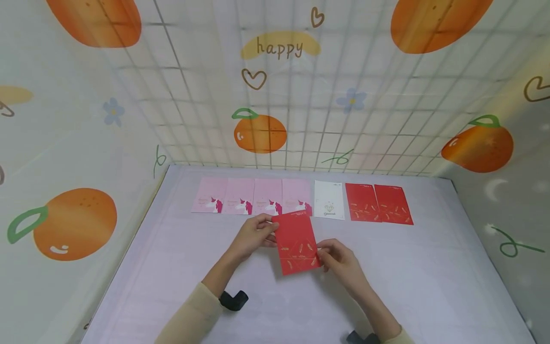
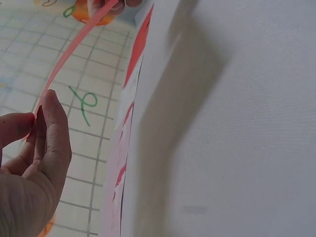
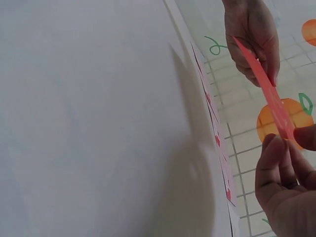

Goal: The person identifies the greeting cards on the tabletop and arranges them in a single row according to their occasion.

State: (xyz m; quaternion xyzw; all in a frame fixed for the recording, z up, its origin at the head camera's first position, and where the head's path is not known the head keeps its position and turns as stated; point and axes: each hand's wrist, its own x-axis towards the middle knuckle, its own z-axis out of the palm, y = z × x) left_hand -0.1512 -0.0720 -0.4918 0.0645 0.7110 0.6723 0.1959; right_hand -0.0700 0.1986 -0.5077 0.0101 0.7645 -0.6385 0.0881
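Note:
A red card with gold print point(image 1: 296, 242) is held up over the table between both hands, tilted a little in the head view. My left hand point(image 1: 254, 234) pinches its upper left edge between thumb and fingers. At its lower right edge, my right hand point(image 1: 341, 260) pinches the card the same way. Both wrist views show the card point(image 2: 69, 52) nearly edge-on and slightly bowed. Behind it lies a row: several pink unicorn cards point(image 1: 238, 196), one white card point(image 1: 329, 199) and two red cards point(image 1: 393, 204). The held card overlaps the rightmost pink card's lower part in the head view.
The table point(image 1: 429, 282) has a pale cloth. A printed curtain with oranges point(image 1: 259, 134) and a wire grid stands behind the card row, and more printed sheets close in both sides. Black straps point(image 1: 234, 301) show at the wrists.

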